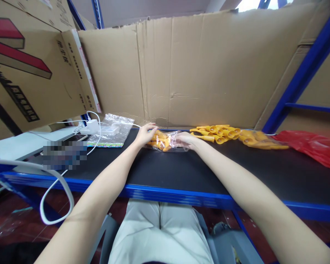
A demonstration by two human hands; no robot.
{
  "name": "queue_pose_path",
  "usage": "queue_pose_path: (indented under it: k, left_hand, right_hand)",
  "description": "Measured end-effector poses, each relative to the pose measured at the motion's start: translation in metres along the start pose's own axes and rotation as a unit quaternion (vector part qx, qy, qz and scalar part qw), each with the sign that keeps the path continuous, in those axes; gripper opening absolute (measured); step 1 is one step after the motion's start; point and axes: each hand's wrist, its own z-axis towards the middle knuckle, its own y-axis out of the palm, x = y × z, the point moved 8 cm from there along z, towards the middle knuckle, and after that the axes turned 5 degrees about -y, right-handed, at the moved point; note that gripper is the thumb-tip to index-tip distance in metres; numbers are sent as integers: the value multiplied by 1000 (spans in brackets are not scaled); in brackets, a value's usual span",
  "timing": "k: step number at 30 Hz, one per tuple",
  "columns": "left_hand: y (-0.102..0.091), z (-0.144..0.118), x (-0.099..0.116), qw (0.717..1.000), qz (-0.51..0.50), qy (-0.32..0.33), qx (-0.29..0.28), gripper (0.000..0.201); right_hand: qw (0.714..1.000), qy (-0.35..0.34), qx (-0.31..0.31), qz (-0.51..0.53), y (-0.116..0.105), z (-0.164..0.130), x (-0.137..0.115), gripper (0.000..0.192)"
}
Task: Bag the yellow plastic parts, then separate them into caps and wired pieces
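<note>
A small clear plastic bag (165, 140) filled with yellow plastic parts lies on the black shelf top (165, 168). My left hand (145, 133) grips the bag's left end, fingers curled over it. My right hand (185, 139) pinches the bag's right end. Both forearms reach forward over the shelf's blue front edge. A loose pile of yellow plastic parts (217, 134) lies just right of my right hand, and more yellow parts (260, 140) sit further right.
A stack of empty clear bags (111, 130) lies left of my hands, with a white charger and cable (92, 126) beside it. A red plastic bag (313, 146) is at the right. Cardboard sheets (198, 69) wall the back. A blue shelf post (302, 73) rises at right.
</note>
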Motion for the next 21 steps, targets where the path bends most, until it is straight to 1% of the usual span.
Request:
queue_pose_path:
  k: [2,4,6,8,10,12,14,16,17,18,19,20,21]
  left_hand:
    - [-3,0,-9,998,56,-23,9,25]
    - [0,-1,-20,991,118,-54,-21,27]
    - [5,-3,-29,982,159,-79,-61,30]
    - [8,-4,-33,976,180,-89,-79,29]
    - [8,-4,-33,973,198,-88,-81,28]
    - [7,-4,-34,968,220,-93,-79,27]
    - [5,-4,-37,961,241,-111,-79,32]
    - [2,-4,-42,955,250,-138,-77,37]
    - [0,-4,-44,955,244,-149,-73,37]
    - [-1,-4,-45,958,232,-155,-68,35]
    - [-1,-4,-44,963,214,-154,-65,31]
    - [0,-4,-42,968,192,-147,-66,28]
    - [3,-4,-39,973,171,-139,-75,29]
  right_hand:
    - [998,-4,16,-59,-4,-3,-5,14]
    - [996,-5,35,-85,-11,-6,-12,13]
    - [997,1,27,-66,-15,-8,-18,14]
    - [999,13,-13,-34,-13,-10,-21,23]
    - [997,16,-66,-24,-7,-14,-23,31]
    - [992,6,-114,-49,1,-18,-23,28]
    - [987,-9,-130,-97,5,-20,-22,18]
    - [982,-24,-95,-161,0,-18,-21,10]
    - [976,-37,-63,-203,-6,-15,-23,7]
    - [965,-55,-25,-255,-13,-13,-25,8]
    - [945,-76,17,-317,-20,-11,-29,10]
    - [917,-96,61,-381,-27,-11,-34,12]
    - [883,-113,105,-443,-33,-11,-40,13]
